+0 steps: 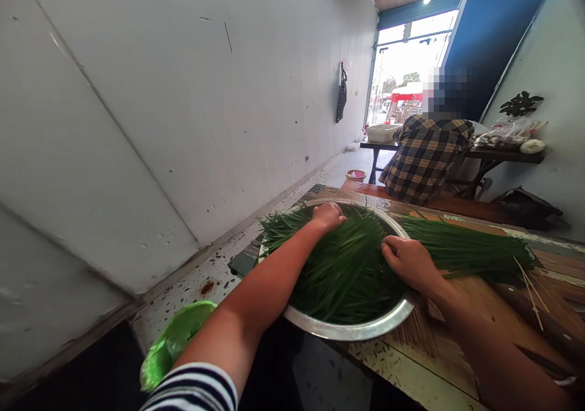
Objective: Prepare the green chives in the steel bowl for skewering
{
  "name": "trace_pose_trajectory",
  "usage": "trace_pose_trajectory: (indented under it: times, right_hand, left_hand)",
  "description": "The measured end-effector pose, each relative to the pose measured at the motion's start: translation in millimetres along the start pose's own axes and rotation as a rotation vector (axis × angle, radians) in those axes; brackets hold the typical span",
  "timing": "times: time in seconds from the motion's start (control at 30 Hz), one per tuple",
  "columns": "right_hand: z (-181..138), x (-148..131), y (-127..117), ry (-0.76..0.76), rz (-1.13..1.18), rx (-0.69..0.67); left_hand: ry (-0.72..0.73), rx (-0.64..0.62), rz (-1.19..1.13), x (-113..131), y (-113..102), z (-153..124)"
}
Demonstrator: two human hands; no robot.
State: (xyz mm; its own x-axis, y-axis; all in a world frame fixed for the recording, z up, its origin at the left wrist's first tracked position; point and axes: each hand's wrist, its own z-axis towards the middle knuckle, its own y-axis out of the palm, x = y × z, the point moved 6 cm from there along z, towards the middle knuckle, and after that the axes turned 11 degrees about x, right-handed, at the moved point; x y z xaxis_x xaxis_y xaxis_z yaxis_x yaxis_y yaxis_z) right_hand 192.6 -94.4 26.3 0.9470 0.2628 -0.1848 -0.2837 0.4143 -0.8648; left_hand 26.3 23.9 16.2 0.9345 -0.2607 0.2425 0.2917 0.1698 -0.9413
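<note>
A wide metal basin [351, 332] on the table is heaped with long, flat green garlic chives [338, 271]. My left hand [328, 216] is at the basin's far side, its fingers curled closed on the chives; what lies under the fingers is partly hidden. At the right inner side of the basin, my right hand [408, 262] pinches the ends of some chives between thumb and fingers. To the right of the basin lies a second pile of chives [466, 246], flat on the table. Thin wooden skewers [415, 332] lie beside the basin, partly under its rim.
More skewers [530, 292] and a knife handle [543, 322] lie on a wooden board at right. A green-lined bin [176, 338] stands on the floor, lower left. A person in a plaid shirt [427, 155] sits ahead, back turned, on a bench. A white wall [183, 124] runs along the left.
</note>
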Motion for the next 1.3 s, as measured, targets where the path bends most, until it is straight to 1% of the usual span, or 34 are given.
trace_pose_trajectory:
  times: [0.13, 0.3, 0.47, 0.8, 0.9, 1.03, 1.1, 1.2, 1.3]
  right_hand:
    - [-0.1, -0.8, -1.3, -0.001, 0.014, 0.015]
    - [0.1, -0.9, -1.7, 0.0, 0.034, 0.011]
    - [0.3, -0.2, -0.7, 0.009, 0.024, 0.005]
    - [-0.2, -0.8, -1.3, 0.016, 0.018, -0.007]
    - [0.0, -0.6, -0.3, 0.001, 0.014, -0.001]
    - [0.0, 1.0, 1.0, -0.005, 0.014, 0.006]
    - [-0.1, 1.5, 1.3, -0.004, 0.017, 0.008]
    - [-0.2, 1.6, 1.1, 0.003, 0.017, 0.008]
    - [-0.3, 1.1, 0.9, 0.009, 0.021, 0.004]
  left_hand:
    - [0.009, -0.01, 0.003, 4.4, 1.6, -1.9]
    - [-0.054, 0.0, -0.105, 6.0, -9.0, -4.5]
    - [-0.077, 0.086, -0.213, 0.0, -19.3, -2.6]
    - [0.001, 0.196, -0.146, -2.7, -24.9, -1.9]
    - [-0.006, 0.176, -0.301, -3.2, -20.0, 0.5]
    - [-0.093, 0.127, -0.627, -4.6, -8.5, 3.8]
    - [-0.124, 0.095, -0.742, -3.2, -3.8, 3.7]
    - [-0.127, 0.066, -0.782, 0.3, -2.4, 1.5]
    - [-0.085, 0.065, -0.787, 4.0, -6.2, -0.8]
